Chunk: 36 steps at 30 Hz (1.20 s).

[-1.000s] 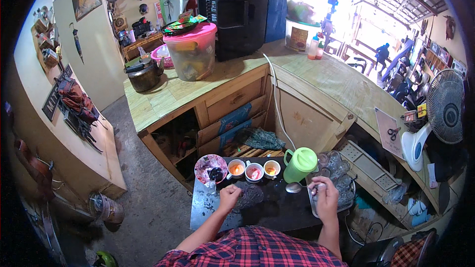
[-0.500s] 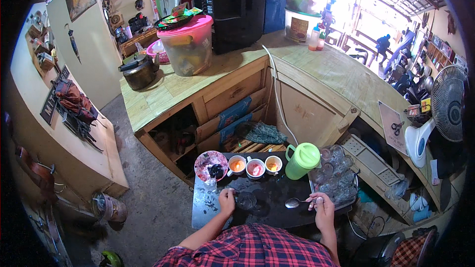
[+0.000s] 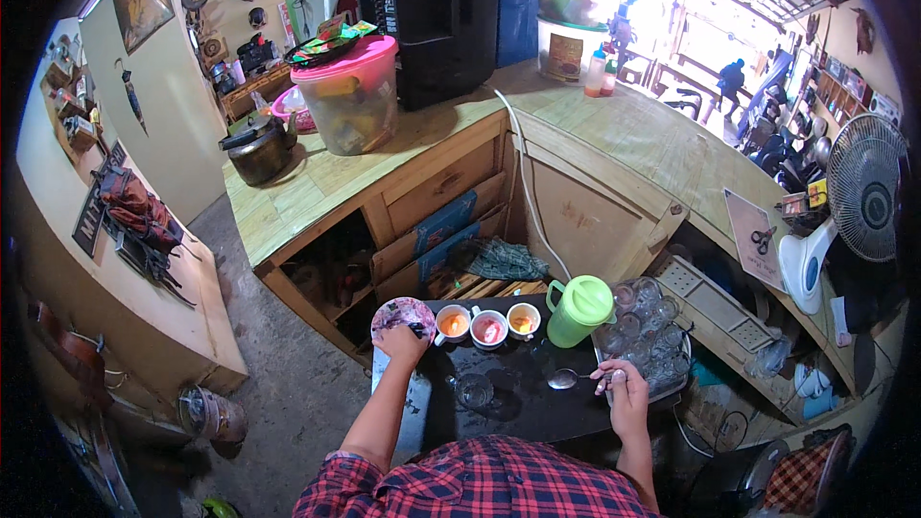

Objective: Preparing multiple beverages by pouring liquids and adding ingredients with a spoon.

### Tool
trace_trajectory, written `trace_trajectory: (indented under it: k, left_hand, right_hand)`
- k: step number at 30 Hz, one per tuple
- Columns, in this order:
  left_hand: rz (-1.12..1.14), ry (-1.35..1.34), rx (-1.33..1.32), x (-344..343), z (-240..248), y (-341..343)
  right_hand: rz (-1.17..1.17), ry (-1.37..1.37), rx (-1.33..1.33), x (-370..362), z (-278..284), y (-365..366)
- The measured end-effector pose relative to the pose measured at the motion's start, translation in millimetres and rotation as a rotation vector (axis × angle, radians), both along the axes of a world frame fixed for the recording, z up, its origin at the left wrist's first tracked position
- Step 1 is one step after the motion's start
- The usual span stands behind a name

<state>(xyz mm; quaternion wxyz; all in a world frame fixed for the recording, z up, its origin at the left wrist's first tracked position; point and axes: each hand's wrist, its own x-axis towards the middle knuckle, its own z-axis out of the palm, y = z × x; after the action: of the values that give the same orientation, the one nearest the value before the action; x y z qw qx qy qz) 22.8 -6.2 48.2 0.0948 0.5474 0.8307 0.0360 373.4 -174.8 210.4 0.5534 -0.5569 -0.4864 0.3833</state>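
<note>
My left hand [image 3: 401,345] reaches over a pink patterned bowl [image 3: 393,307] at the table's left end. A small black thing [image 3: 418,329] lies in the bowl by my fingers, whose tips I cannot make out. A spoon [image 3: 563,379] is held level above the table in my closed right hand [image 3: 624,388]. Between my hands a clear glass cup [image 3: 473,390] stands on the black tabletop. Behind it are three white cups with coloured contents: an orange one [image 3: 453,324], a pink one [image 3: 488,330] and a yellow-orange one [image 3: 523,320].
A green lidded pitcher [image 3: 581,313] stands right of the cups. Beside it, a tray holds several clear glasses [image 3: 648,331]. Beyond the low table [image 3: 432,403] rises a wooden counter [image 3: 614,125] with a kettle [image 3: 259,150], a pink-lidded tub [image 3: 345,101] and a black speaker [image 3: 432,24].
My left hand has left the glass cup's side and moved forward and left to the pink bowl. My right hand still holds the spoon in nearly the same place. The view has shifted slightly.
</note>
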Motion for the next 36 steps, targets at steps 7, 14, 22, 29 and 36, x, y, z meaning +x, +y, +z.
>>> trace_trajectory:
  k: [7, 14, 22, 29, 36]
  left_hand:
    - [0.037, -0.031, -0.027, -25.2, -5.1, 12.4]
    - [-0.010, -0.549, 0.546, -71.3, 5.6, -2.8]
    - [0.206, -1.916, 0.588, -66.5, 48.7, -39.2]
    - [0.212, -2.446, 0.145, -29.1, 92.3, -79.2]
    - [0.094, -2.088, 0.027, 14.6, 111.8, -103.3]
  right_hand:
    - [-0.019, -0.002, -0.023, 6.1, -3.7, -9.5]
    - [-0.033, 0.017, -0.028, 6.8, -5.0, -2.1]
    - [0.058, 0.301, -0.038, -11.9, -5.5, 13.7]
    - [-0.001, 0.914, -0.205, -34.7, -13.5, 17.9]
    - [-0.063, 1.057, -0.319, -45.2, -23.4, 13.7]
